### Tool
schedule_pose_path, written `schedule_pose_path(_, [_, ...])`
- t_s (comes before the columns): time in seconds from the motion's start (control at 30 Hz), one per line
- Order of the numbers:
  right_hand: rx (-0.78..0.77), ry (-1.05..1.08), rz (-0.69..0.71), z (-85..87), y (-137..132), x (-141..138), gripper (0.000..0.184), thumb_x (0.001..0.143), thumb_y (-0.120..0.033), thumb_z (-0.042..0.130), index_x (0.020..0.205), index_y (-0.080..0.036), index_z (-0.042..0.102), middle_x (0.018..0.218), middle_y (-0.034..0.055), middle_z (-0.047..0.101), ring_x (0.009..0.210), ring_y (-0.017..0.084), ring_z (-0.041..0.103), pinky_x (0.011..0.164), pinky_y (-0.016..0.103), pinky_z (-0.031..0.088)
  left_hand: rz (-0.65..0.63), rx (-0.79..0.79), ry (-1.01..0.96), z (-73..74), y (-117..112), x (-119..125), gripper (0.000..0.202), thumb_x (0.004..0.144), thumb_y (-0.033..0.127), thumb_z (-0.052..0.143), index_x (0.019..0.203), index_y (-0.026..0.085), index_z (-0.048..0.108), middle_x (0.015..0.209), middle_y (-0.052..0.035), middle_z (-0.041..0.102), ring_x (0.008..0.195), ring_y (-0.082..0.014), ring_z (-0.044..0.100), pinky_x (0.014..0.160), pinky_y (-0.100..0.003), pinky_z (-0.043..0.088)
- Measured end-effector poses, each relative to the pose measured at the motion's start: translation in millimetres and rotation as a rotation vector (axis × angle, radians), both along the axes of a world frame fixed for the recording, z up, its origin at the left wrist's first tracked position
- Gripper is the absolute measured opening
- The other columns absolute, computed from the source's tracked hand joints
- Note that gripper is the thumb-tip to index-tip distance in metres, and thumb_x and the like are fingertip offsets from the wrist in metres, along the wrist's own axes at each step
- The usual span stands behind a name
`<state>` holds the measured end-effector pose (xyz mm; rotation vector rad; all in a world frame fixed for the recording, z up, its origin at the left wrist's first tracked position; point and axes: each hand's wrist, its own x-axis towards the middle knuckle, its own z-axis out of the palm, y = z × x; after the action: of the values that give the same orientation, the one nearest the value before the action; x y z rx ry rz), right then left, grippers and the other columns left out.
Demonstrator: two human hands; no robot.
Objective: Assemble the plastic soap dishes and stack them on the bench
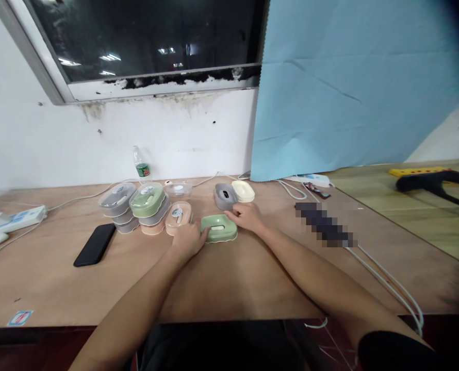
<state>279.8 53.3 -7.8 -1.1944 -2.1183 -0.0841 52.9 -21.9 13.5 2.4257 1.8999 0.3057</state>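
room: tabletop is left open between front green box and table's near edge | bounds: peach box at left, grey box behind | green box: flanked and touched by left hand and right hand | grip: fingers partly hidden, closure cannot be told

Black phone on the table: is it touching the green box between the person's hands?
Apart. The head view shows the phone lying left of the green box, with bare tabletop and the left hand between them.
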Motion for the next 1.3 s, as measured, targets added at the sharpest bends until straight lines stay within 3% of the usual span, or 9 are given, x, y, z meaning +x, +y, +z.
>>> schedule_pose_path(0.1, [0.083, -0.016, 0.012, 20.9, 3, -27, 0.038, 0.088, -0.042, 0.046, 0.058, -0.019, 0.054, 0.058, 0.0007, 0.056, 0.058, 0.013, 0.049, 0.059, 0.024, 0.031, -0.058, 0.142, -0.031, 2.5, 0, 2, 0.05, 0.092, 0.053, 0.033, 0.116, 0.015, 0.054, 0.105, -0.0168, 0.062, 0.099, -0.0302, 0.06, 0.082, -0.041, 0.047])
schedule_pose_path(0.23, [-0.005, -0.157, 0.152, 45.6, 31, -83, 0.026, 0.092, -0.034, 0.041, 0.091, -0.019, 0.063, 0.085, 0.0037, 0.066, 0.079, 0.016, 0.058, 0.072, 0.025, 0.038, -0.25, 0.284, -0.074, 1.5, -1, 5, 0.053, 0.089, 0.052, 0.043, 0.127, 0.017, 0.051, 0.121, -0.0156, 0.053, 0.116, -0.0304, 0.048, 0.1, -0.045, 0.037])
schedule_pose_path(0.4, [-0.12, -0.368, 0.121, 48.0, 85, -134, 0.038, 0.091, -0.018, 0.037, 0.128, -0.019, 0.048, 0.128, 0.0129, 0.053, 0.105, 0.023, 0.057, 0.084, 0.034, 0.044, -0.36, 0.202, -0.058, -12.9, 0, 4, 0.07, 0.083, 0.062, 0.047, 0.137, 0.017, 0.041, 0.142, -0.017, 0.038, 0.134, -0.035, 0.029, 0.108, -0.052, 0.027])
schedule_pose_path(0.53, [-0.23, -0.488, 0.054, 31.3, 107, -139, 0.054, 0.084, -0.008, 0.041, 0.137, -0.018, 0.038, 0.136, 0.0156, 0.047, 0.108, 0.027, 0.057, 0.084, 0.038, 0.046, -0.301, 0.109, -0.037, -20.9, 3, 2, 0.087, 0.078, 0.067, 0.05, 0.143, 0.014, 0.029, 0.146, -0.0203, 0.033, 0.134, -0.0377, 0.03, 0.106, -0.051, 0.03])
schedule_pose_path(0.67, [-0.237, -0.503, 0.048, 17.5, 105, -130, 0.045, 0.085, -0.01, 0.042, 0.13, -0.019, 0.046, 0.127, 0.0141, 0.055, 0.112, 0.027, 0.055, 0.089, 0.038, 0.044, -0.284, 0.054, -0.074, -21.3, 5, 3, 0.081, 0.081, 0.061, 0.05, 0.144, 0.016, 0.026, 0.148, -0.0196, 0.029, 0.126, -0.0344, 0.043, 0.101, -0.045, 0.038])
schedule_pose_path(0.9, [-0.202, -0.486, 0.015, 21.4, 94, -128, 0.032, 0.091, -0.018, 0.036, 0.117, -0.016, 0.054, 0.127, 0.0158, 0.05, 0.105, 0.026, 0.056, 0.085, 0.039, 0.046, -0.267, 0.033, -0.11, -20.8, 6, 4, 0.083, 0.079, 0.058, 0.054, 0.144, 0.016, 0.024, 0.145, -0.02, 0.032, 0.125, -0.0341, 0.044, 0.099, -0.044, 0.039])
schedule_pose_path(1.13, [-0.176, -0.343, 0.04, 17.8, 102, -144, 0.053, 0.087, -0.012, 0.035, 0.14, -0.016, 0.033, 0.145, 0.0157, 0.037, 0.11, 0.027, 0.056, 0.089, 0.039, 0.044, -0.261, 0.041, -0.082, -19.2, 5, 4, 0.079, 0.079, 0.058, 0.054, 0.142, 0.018, 0.027, 0.143, -0.0179, 0.035, 0.119, -0.0324, 0.049, 0.096, -0.042, 0.041])
schedule_pose_path(1.2, [-0.202, -0.353, 0.061, 15.6, 104, -148, 0.054, 0.086, -0.012, 0.039, 0.139, -0.017, 0.034, 0.142, 0.0148, 0.041, 0.111, 0.025, 0.055, 0.089, 0.037, 0.043, -0.266, 0.044, -0.089, -19.7, 5, 4, 0.079, 0.079, 0.059, 0.054, 0.141, 0.018, 0.028, 0.144, -0.0177, 0.034, 0.119, -0.0323, 0.049, 0.097, -0.043, 0.041])
schedule_pose_path(1.3, [-0.227, -0.392, 0.077, 14.6, 104, -151, 0.045, 0.084, -0.01, 0.041, 0.128, -0.02, 0.047, 0.128, 0.0113, 0.054, 0.106, 0.023, 0.057, 0.086, 0.033, 0.044, -0.275, 0.04, -0.103, -20.6, 6, 4, 0.081, 0.079, 0.06, 0.053, 0.142, 0.017, 0.026, 0.145, -0.0181, 0.032, 0.12, -0.0327, 0.049, 0.098, -0.044, 0.041])
